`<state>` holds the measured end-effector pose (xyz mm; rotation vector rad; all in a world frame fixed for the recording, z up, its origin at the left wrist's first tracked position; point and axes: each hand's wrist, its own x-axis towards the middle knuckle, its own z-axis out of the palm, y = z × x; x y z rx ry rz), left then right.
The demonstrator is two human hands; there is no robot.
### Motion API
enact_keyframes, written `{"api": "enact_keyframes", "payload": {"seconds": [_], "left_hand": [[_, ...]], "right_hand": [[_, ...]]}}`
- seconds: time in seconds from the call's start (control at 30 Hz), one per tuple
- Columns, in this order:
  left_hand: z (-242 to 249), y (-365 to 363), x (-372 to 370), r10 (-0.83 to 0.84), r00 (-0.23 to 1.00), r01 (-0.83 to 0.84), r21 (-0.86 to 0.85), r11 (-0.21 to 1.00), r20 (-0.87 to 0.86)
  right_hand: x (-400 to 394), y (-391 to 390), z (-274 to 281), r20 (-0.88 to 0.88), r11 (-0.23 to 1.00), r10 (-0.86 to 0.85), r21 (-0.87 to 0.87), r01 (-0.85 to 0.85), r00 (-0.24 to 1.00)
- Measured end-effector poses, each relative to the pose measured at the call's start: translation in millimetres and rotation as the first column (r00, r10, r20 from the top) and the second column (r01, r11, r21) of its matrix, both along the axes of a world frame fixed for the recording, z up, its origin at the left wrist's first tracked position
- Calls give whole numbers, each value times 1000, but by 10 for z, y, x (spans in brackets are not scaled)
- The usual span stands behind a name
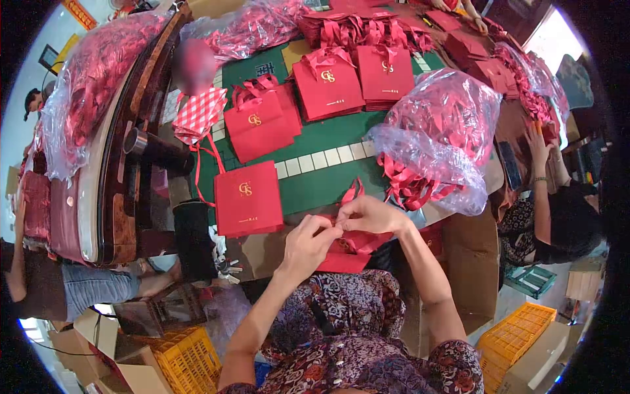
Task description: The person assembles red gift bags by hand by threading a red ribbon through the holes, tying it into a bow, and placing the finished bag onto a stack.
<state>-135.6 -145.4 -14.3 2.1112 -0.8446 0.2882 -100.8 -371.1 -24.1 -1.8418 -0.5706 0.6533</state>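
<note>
Above my lap, a red paper gift bag (344,264) lies partly hidden under my hands. My left hand (307,244) and my right hand (371,215) meet at its top edge, thumbs and fingers pinched together on red ribbon. A loop of this ribbon (352,190) sticks up beyond my right fingers. Exactly how the ribbon runs between the fingertips is hidden. Left of my hands, another red bag (248,200) with a gold logo lies at the table edge, its long ribbon trailing up to the left.
Stacked red bags (328,85) lie across the green table (315,174). A clear plastic sack of red ribbons (443,125) sits to the right, close to my right hand. Yellow crates (187,358) and cardboard boxes (469,262) stand below. Other people work at both sides.
</note>
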Motion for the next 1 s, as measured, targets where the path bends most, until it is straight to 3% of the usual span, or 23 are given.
{"api": "enact_keyframes", "payload": {"seconds": [0.07, 0.17, 0.27, 0.57, 0.67, 0.73, 0.83, 0.93, 1.0], "left_hand": [[-6, 23, 22, -33, 999, 33, 12, 999, 0], [18, 41, 75, -104, 994, 105, 2, 995, -23], [49, 22, 65, -82, 992, 81, -14, 997, -98], [-53, 20, 38, -109, 988, 104, -51, 993, -108], [-60, 7, 36, -44, 988, 31, -84, 996, -149], [-92, -6, 16, -25, 983, 12, -73, 997, -182], [-165, -51, 39, 27, 988, -41, -93, 995, -152], [-185, -87, 62, 157, 969, -161, -9, 987, -191], [-214, -85, 77, 171, 962, -171, 20, 985, -212]], "right_hand": [[10, -14, -53, -114, 988, 16, 156, 2, 993], [35, -28, -100, -256, 984, 15, 178, 32, 967], [30, -17, 22, -266, 978, -25, 195, 79, 964], [-15, 51, -27, -249, 974, -80, 184, 128, 965], [-67, 138, -99, -74, 953, -246, 166, 255, 967], [-61, 190, -52, -256, 872, -388, 210, 443, 885], [68, 178, -64, -129, 844, -528, 31, 536, 839], [49, 124, -105, -5, 767, -627, 175, 618, 779], [33, -17, -20, 151, 753, -656, 72, 654, 739]]}}
